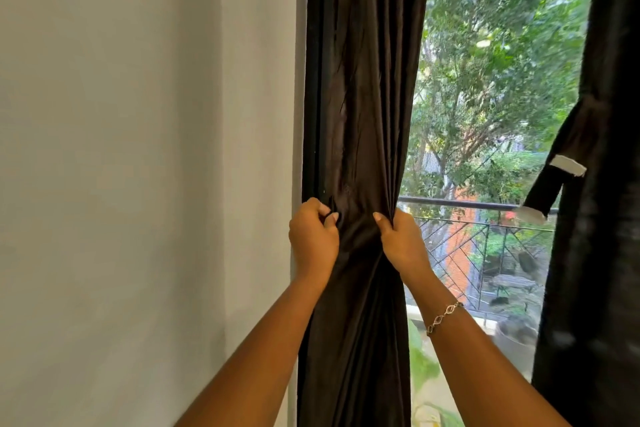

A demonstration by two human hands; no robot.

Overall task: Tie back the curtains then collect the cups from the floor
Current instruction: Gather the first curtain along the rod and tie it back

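Right, both hands on the wall-side curtain (363,97): left hand (313,239) and right hand (403,243) squeeze the bunched fabric, fingers (320,210) curled tight, nothing tied yet. Meanwhile the other curtain (595,270) hangs with its strap (550,180) dangling loose. No cups in view, so collecting looks untouched.

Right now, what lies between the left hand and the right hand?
In the head view, a bunched fold of the dark curtain fills the gap: the left hand grips its wall-side edge, the right hand its window-side edge.
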